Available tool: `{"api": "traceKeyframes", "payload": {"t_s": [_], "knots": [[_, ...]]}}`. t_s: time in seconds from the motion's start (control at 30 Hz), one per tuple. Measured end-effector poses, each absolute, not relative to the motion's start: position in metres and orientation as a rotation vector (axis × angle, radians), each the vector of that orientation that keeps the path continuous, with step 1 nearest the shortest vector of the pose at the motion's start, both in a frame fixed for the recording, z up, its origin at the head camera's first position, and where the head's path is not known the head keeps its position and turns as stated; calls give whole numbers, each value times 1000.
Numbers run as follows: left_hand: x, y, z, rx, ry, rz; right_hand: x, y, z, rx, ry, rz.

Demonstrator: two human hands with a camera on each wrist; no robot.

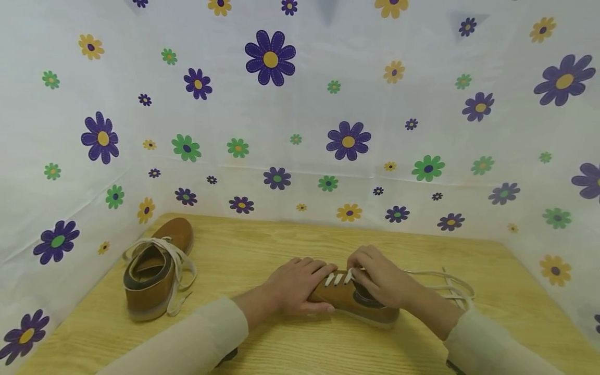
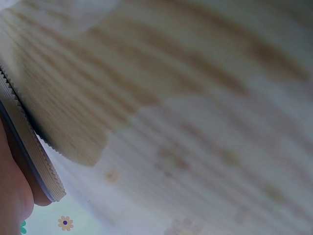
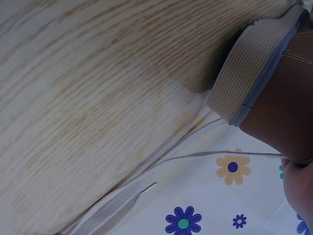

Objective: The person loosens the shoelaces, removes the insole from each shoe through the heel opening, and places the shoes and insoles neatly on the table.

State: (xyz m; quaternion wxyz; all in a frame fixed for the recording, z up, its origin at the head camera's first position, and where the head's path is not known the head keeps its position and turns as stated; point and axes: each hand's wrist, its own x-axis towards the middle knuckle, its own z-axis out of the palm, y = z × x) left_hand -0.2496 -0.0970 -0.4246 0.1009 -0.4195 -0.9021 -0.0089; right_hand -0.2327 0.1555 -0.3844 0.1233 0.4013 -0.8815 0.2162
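A brown leather shoe point(image 1: 344, 299) lies sole down on the table, its toe to the left. My left hand point(image 1: 300, 286) holds the toe end, thumb along the near side and fingers over the top. With curled fingers, my right hand point(image 1: 382, 278) pinches the white shoelace point(image 1: 337, 280) at the upper eyelets, partly covering the shoe's opening. Loose lace ends point(image 1: 452, 289) trail to the right behind the right wrist. The right wrist view has the heel point(image 3: 279, 98) and ribbed sole; in the left wrist view the sole's edge point(image 2: 34, 147) shows beside the hand.
A second brown shoe point(image 1: 147, 291) with a loosely looped lace stands at the left of the wooden table point(image 1: 244, 239). A white flower-printed sheet point(image 1: 300, 104) rises around the table's back and sides.
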Motion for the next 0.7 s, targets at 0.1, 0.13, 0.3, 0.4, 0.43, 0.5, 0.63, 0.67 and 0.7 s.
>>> {"api": "traceKeyframes", "payload": {"t_s": [0.1,0.13,0.3,0.4,0.43,0.5,0.63,0.67,0.7], "knots": [[-249,-97,-426,-1235,-2666,-29,-231,154,-385,1106,-2608,661],[-249,-97,-426,-1235,-2664,-30,-231,153,-384,1081,-2622,666],[-250,-97,-426,-1237,-2656,-37,-230,152,-385,1005,-2658,681],[-250,-98,-425,-1239,-2657,-32,-232,152,-386,998,-2653,704],[-250,-98,-425,-1239,-2658,-30,-232,152,-386,1000,-2649,711],[-250,-98,-425,-1240,-2661,-25,-233,153,-387,1011,-2632,715],[-250,-98,-425,-1249,-2659,-21,-234,153,-387,1072,-2600,690],[-250,-99,-425,-1251,-2658,-19,-234,153,-387,1098,-2589,669],[-250,-99,-425,-1252,-2657,-16,-234,153,-387,1129,-2576,657]]}}
